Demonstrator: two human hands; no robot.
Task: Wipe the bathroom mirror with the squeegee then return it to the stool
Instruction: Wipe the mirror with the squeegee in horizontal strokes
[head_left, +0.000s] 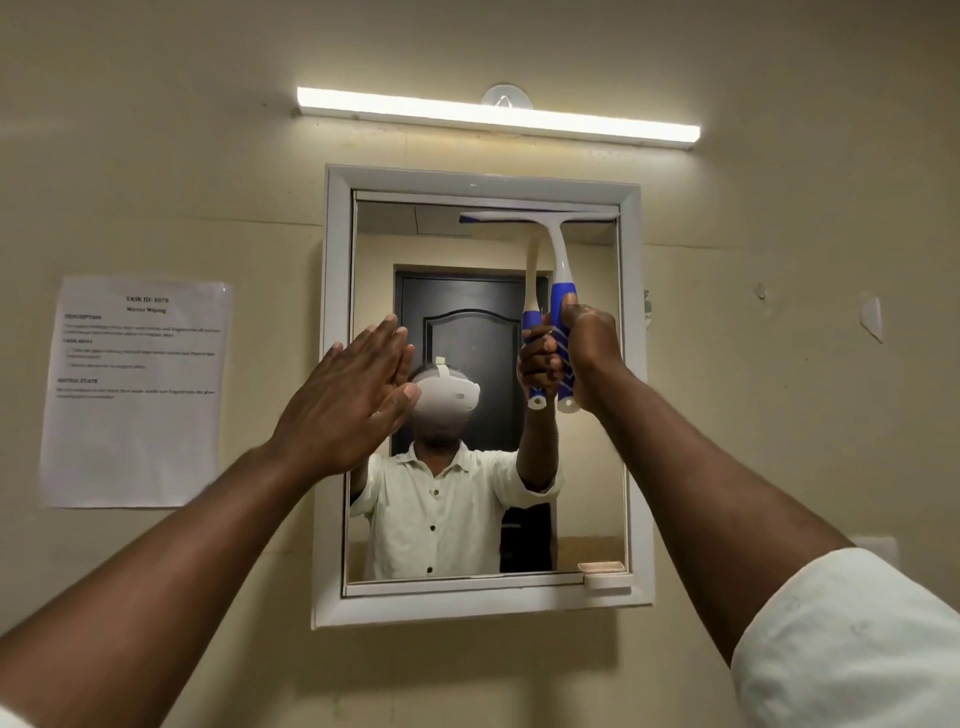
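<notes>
- On the beige wall, straight ahead, hangs the mirror (467, 364) in a white frame with mitred corners; the glass is tall and rectangular.
- At the upper right part of the glass is the squeegee (558, 270). Its long handle stands nearly upright, a little tilted, with the blade end up and the rounded end with a hole down.
- Its blade (540, 217) lies horizontal along the top edge of the glass, crosswise to the handle, and reaches to the right side of the frame. It seems to touch the glass, because the reflection meets it there.
- The handle is smooth white plastic in the upper part and blue with white slanted stripes in the grip part; the neck curves gently into the blade.
- The right hand (589, 348) is closed around the blue grip, thumb on the front.
- The left hand (345, 400) is flat and wide open, fingers together and pointing up, holding nothing, at the left edge of the mirror. I cannot tell if it touches the glass.
- A lit tube lamp (498, 117) is fixed above the mirror, slightly slanted.
- A white printed paper sheet (137, 392) is stuck to the wall left of the mirror.
- The right arm has a pale cloth sleeve (852, 644).
</notes>
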